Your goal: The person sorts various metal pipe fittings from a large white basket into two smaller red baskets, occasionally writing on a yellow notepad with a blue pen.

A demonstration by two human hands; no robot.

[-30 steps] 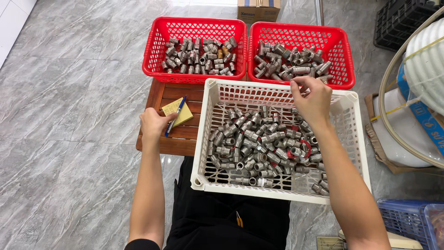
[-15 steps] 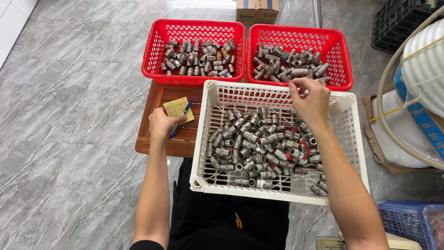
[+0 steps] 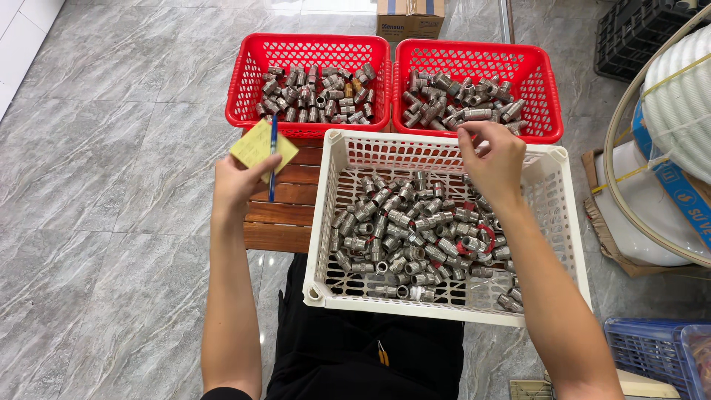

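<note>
The left hand point(image 3: 235, 180) is closed around a small yellow notepad point(image 3: 261, 145) and a blue pen point(image 3: 272, 155), holding both up over the wooden desk point(image 3: 285, 215) just left of the white basket point(image 3: 326, 222). The right hand point(image 3: 495, 157) hovers over the far rim of that basket, fingertips pinched together near the right red basket point(image 3: 544, 81); it seems to hold a small metal fitting, though the piece itself is too hidden to be sure. The white basket is heaped with grey threaded metal fittings point(image 3: 415, 230), and both the right red basket and the left red basket point(image 3: 237, 89) already hold piles of similar ones. To do this sorting step well, the pinch should stay firm until the hand is fully over the chosen red basket, then let go low so the piece does not bounce out, while the pad and pen stay clear of the baskets.
</note>
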